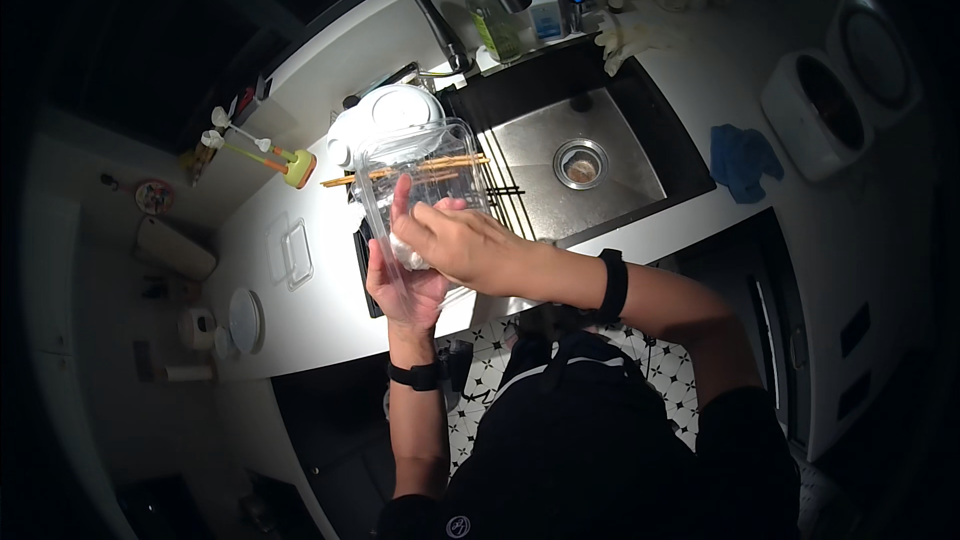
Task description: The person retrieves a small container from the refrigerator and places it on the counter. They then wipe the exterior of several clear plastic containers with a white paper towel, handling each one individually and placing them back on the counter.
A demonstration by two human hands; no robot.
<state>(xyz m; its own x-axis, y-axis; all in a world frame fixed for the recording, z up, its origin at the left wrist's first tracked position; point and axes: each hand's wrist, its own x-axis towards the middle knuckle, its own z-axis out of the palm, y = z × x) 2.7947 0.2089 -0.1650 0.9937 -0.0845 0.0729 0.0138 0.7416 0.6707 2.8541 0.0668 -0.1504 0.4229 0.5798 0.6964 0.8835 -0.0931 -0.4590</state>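
Observation:
My left hand (pixel 409 289) holds a clear plastic container (pixel 375 136) from below, with its fingers showing through the see-through wall. Inside it, my right hand (pixel 457 240) grips a crumpled white wad (pixel 409 253), perhaps paper or cloth, against the plastic. Wooden chopsticks (pixel 334 182) lie beyond the container and partly show through it. Behind them, white bowls (pixel 401 106) rest upside down in a stack beside the sink. What lies directly under the container is mostly hidden.
Right of the container is a steel sink (pixel 615 157) with a drain basket (pixel 580 165). A black faucet (pixel 450 45), a green soap bottle (pixel 491 22) and rubber gloves (pixel 626 41) stand or lie behind. A blue cloth (pixel 742 161) lies right, a clear lid (pixel 298 255) left.

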